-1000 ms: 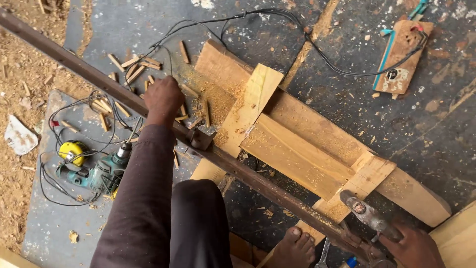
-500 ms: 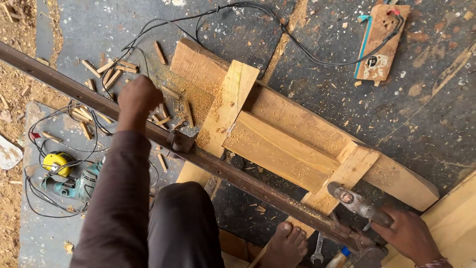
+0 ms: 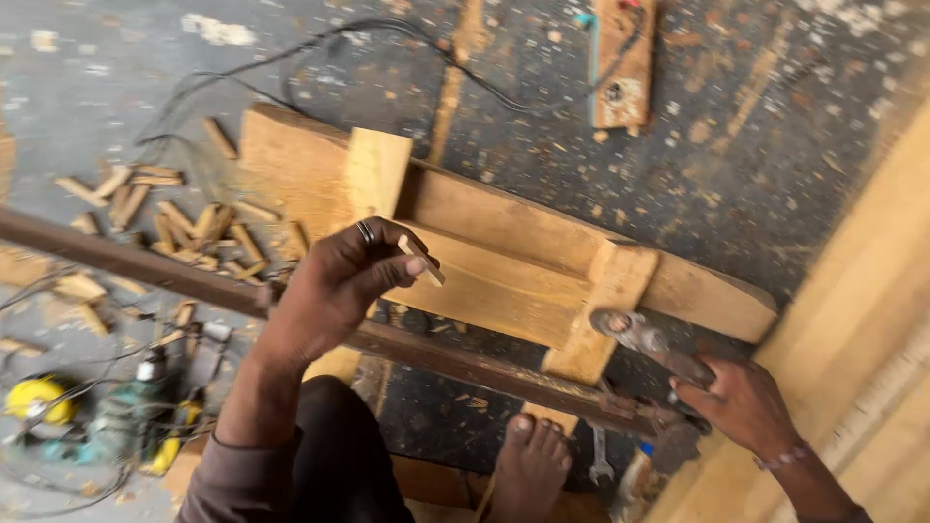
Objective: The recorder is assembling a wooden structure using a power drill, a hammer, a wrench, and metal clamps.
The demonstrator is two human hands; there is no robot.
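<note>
My left hand (image 3: 334, 291) pinches a small wooden peg (image 3: 422, 261) between fingertips, just above the long clamp bar (image 3: 465, 363). My right hand (image 3: 741, 402) wraps closed around the clamp handle (image 3: 647, 341).

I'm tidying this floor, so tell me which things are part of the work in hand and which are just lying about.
In hand:
left hand pinching a small wood peg
right hand on the clamp handle
long bar clamp
joined planks

Lying about:
scattered wood offcuts
power drill
spanner
black cable
</note>
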